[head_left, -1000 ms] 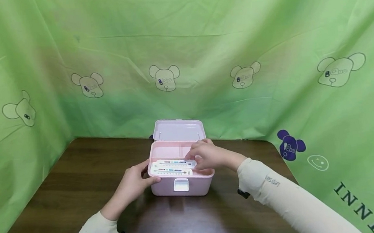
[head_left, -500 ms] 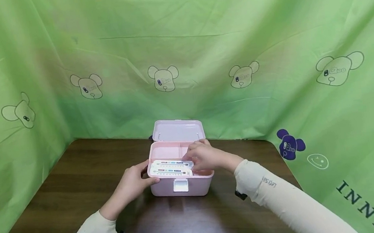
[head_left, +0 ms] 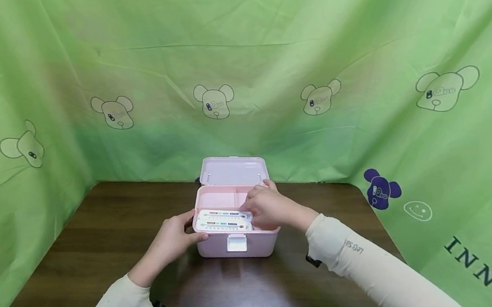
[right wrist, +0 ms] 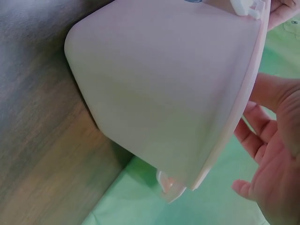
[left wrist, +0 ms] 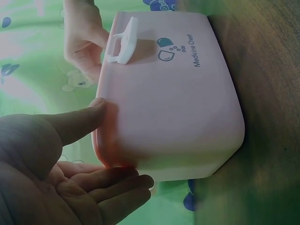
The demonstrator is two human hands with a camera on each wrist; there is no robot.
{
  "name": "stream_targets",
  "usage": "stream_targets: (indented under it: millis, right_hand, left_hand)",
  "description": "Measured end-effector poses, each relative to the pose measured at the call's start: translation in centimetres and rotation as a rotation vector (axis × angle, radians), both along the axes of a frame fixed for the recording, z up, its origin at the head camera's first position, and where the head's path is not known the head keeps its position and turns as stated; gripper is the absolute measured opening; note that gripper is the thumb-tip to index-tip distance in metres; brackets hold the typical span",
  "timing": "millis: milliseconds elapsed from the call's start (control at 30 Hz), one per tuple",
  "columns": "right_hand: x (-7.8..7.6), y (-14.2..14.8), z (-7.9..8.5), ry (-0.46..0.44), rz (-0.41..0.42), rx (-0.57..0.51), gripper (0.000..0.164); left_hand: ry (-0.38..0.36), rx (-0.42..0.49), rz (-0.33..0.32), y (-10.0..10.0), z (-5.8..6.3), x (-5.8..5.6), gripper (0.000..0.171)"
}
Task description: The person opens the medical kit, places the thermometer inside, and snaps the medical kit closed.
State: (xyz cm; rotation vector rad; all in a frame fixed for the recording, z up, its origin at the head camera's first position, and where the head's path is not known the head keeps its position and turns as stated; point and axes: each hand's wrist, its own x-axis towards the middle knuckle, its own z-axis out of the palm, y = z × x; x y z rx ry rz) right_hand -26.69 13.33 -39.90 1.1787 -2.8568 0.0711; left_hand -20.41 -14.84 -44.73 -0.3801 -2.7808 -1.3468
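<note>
A pink medicine box (head_left: 261,243) with a white latch stands with its lid (head_left: 233,171) up. My left hand (head_left: 171,240) grips its front left corner. The thumb presses the front rim and the fingers lie along the left side. Two flat white thermometers (head_left: 217,225) with printed scales lie side by side in the front compartment. My right hand (head_left: 272,208) reaches into the box at their right end, index finger at the rear one's edge. Its fingertips are hidden behind the rim in the right wrist view, so I cannot tell whether they pinch the thermometer.
A divider (head_left: 235,196) splits the box's rear compartment. The box stands on a dark wooden table (head_left: 244,300), near its back edge. A green curtain (head_left: 271,135) printed with bear heads hangs behind and at both sides.
The rear thermometer has shifted left and now lines up with the front one. My right hand has moved slightly left with it. My left hand keeps its hold on the box.
</note>
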Motion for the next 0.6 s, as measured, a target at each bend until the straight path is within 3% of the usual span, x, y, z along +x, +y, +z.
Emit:
stream_targets:
  millis: [200,333,600]
  right_hand:
    - [0.3,-0.1,0.0,0.022,-0.078,-0.052,0.026]
    - [0.4,0.2,-0.4,0.012,-0.118,-0.113,0.023]
    - [0.6,1.3,-1.6,-0.108,-0.153,-0.291,0.022]
  left_hand:
    - [-0.002,-0.016,0.002,0.1,0.0,0.2,0.07]
    - [-0.002,-0.008,0.001,0.1,0.1,0.4,0.068]
    - [-0.044,0.011,0.016,-0.3,0.3,0.0,0.061]
